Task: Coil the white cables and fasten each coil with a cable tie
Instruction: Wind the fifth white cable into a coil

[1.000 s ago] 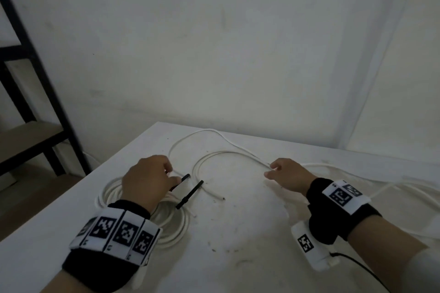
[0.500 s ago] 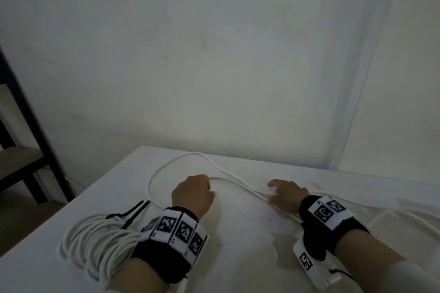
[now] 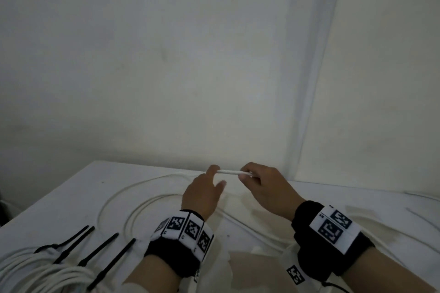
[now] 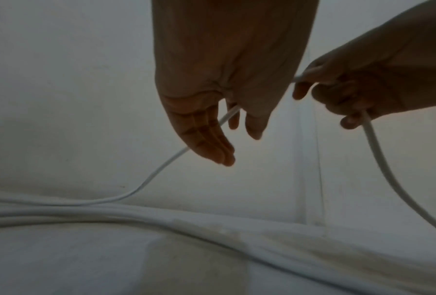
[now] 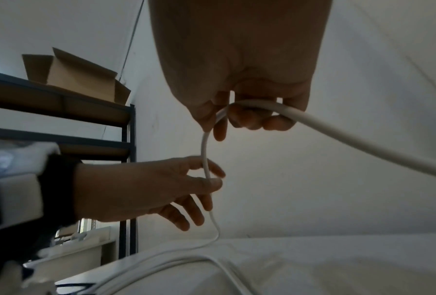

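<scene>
A loose white cable point(image 3: 228, 172) is lifted off the white table point(image 3: 250, 266) near its far edge, and a short stretch runs between my hands. My left hand point(image 3: 215, 173) pinches it between thumb and index finger, the other fingers held straight point(image 5: 209, 179). My right hand point(image 3: 247, 173) grips it with curled fingers point(image 5: 227, 113). From each hand the cable point(image 4: 161, 169) drops to wide loops point(image 3: 142, 204) lying on the table. A finished white coil point(image 3: 40, 271) with a black tie point(image 3: 62, 242) round it lies at the near left.
Two loose black cable ties point(image 3: 98, 248) point(image 3: 112, 264) lie beside the coil. More white cable point(image 3: 423, 221) trails off to the right. The wall point(image 3: 214, 78) stands just behind the table. A dark shelf unit point(image 5: 126, 139) with a cardboard box point(image 5: 73, 75) stands to the left.
My left hand left the coil and ties and moved right to the loose cable. Both hands took hold of the cable and raised it off the table.
</scene>
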The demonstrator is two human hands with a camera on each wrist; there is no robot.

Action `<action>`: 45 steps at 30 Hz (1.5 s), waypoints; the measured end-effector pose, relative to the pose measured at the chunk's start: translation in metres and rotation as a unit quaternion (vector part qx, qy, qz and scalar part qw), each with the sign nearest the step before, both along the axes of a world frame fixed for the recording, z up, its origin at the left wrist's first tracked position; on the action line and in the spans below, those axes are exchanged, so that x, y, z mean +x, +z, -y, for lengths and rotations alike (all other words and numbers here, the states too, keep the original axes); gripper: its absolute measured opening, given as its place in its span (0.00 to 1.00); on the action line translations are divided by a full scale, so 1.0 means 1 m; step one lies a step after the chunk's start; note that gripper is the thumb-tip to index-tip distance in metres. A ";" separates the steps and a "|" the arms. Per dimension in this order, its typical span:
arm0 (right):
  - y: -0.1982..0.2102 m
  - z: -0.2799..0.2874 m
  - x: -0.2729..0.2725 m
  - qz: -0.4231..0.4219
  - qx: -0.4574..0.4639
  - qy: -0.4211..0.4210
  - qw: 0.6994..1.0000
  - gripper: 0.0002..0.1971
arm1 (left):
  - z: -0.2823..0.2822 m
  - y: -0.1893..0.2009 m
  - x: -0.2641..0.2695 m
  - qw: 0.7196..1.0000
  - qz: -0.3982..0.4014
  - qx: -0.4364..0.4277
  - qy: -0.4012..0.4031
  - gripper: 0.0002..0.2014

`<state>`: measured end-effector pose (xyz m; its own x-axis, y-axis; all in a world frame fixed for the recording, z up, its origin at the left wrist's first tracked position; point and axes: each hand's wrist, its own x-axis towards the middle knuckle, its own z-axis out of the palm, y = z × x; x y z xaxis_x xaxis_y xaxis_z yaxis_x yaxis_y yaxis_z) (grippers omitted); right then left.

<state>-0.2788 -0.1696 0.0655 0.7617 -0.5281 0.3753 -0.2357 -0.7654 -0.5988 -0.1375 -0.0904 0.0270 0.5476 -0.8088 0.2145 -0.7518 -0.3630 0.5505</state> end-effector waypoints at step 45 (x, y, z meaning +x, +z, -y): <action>0.050 0.021 -0.147 -0.032 -0.110 -0.355 0.928 0.12 | -0.046 0.020 -0.005 0.995 0.100 0.006 0.022 0.06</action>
